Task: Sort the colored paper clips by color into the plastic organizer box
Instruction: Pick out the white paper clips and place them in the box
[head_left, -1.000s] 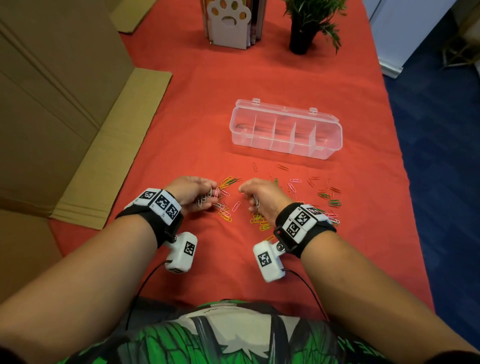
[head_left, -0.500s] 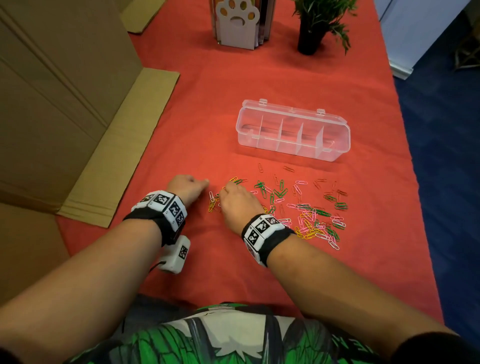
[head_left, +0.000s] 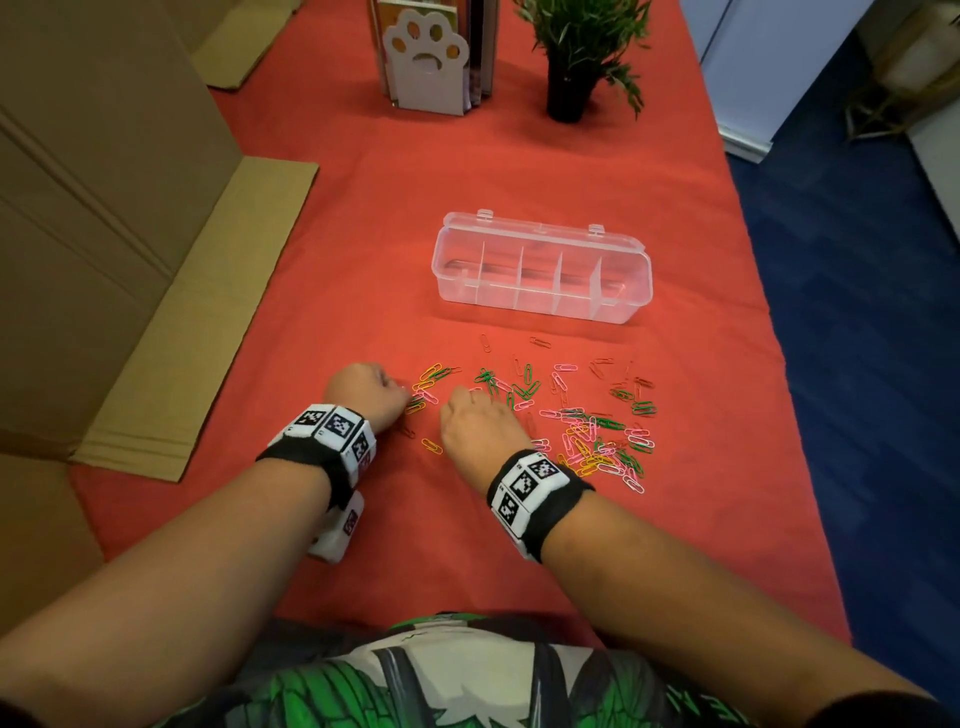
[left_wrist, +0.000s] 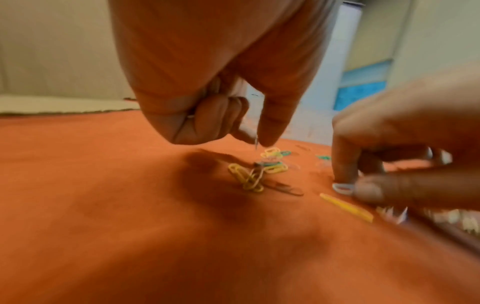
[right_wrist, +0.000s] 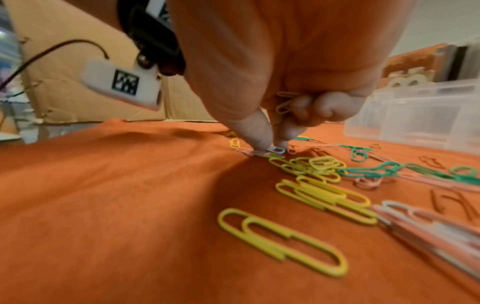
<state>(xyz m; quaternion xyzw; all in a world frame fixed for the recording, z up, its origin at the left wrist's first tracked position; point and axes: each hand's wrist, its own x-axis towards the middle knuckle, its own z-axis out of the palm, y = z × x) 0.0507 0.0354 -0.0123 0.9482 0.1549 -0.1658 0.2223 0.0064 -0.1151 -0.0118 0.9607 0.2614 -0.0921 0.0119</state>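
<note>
Colored paper clips (head_left: 597, 441) in yellow, green, pink, white and red lie scattered on the red cloth in front of the clear organizer box (head_left: 540, 304), whose compartments look empty. My left hand (head_left: 402, 397) hovers at the left end of the scatter with its fingers curled, and it pinches a thin clip (left_wrist: 256, 144) between thumb and forefinger. My right hand (head_left: 457, 395) is just right of it. It pinches a pale clip (right_wrist: 276, 149) against the cloth and keeps a few clips (right_wrist: 284, 105) under its curled fingers.
A small yellow and green cluster (head_left: 428, 387) lies between my hands. Folded cardboard (head_left: 208, 312) borders the left of the table (head_left: 337, 234). A paw-shaped holder (head_left: 428, 57) and a potted plant (head_left: 571, 62) stand at the back. Blue floor drops off on the right.
My right hand has moved left off the main pile to the small cluster beside my left hand, uncovering the pile. My left hand has stayed at the left end.
</note>
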